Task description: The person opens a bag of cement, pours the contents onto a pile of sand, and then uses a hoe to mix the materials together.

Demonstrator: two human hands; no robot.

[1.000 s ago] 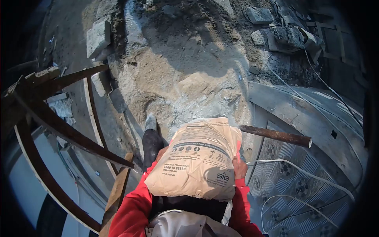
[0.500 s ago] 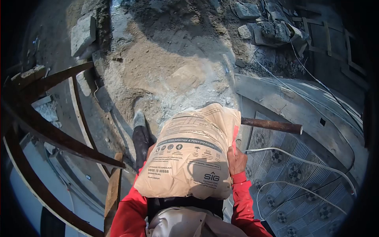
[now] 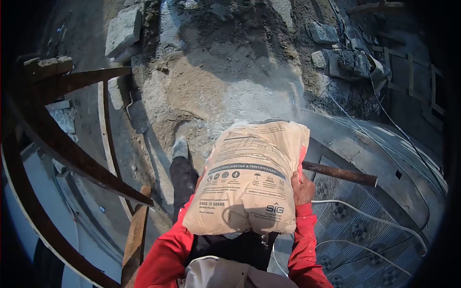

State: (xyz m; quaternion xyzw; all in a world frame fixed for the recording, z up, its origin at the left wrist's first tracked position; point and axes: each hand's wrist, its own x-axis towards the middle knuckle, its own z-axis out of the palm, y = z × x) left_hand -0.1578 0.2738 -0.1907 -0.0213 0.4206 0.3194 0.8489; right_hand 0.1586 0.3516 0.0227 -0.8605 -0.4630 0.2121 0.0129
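Observation:
A large tan paper cement bag (image 3: 252,192), printed with blue-grey text and icons, lies lengthwise in front of my body. My right hand (image 3: 303,188) grips its right edge beside the red strip, fingers curled against the paper. On the opposite side, my left hand (image 3: 199,181) shows only as a sliver; the bag hides most of it, and its sleeve presses along the paper. Pale dust hangs around the bag's far end, over a sandy grey heap (image 3: 240,98). Whether that end is torn open is hard to see.
Wooden beams (image 3: 77,151) cross the left side. A rusty pipe (image 3: 341,174) sticks out right of the bag, above patterned tiles (image 3: 357,230) and a white hose (image 3: 370,214). Concrete blocks (image 3: 124,32) and rubble (image 3: 348,62) border the heap. My booted foot (image 3: 180,149) stands at the left.
The whole scene has shifted to the right in view. The bag's far end sits slightly farther from me, with more dust around it. Both hands keep their places on the bag.

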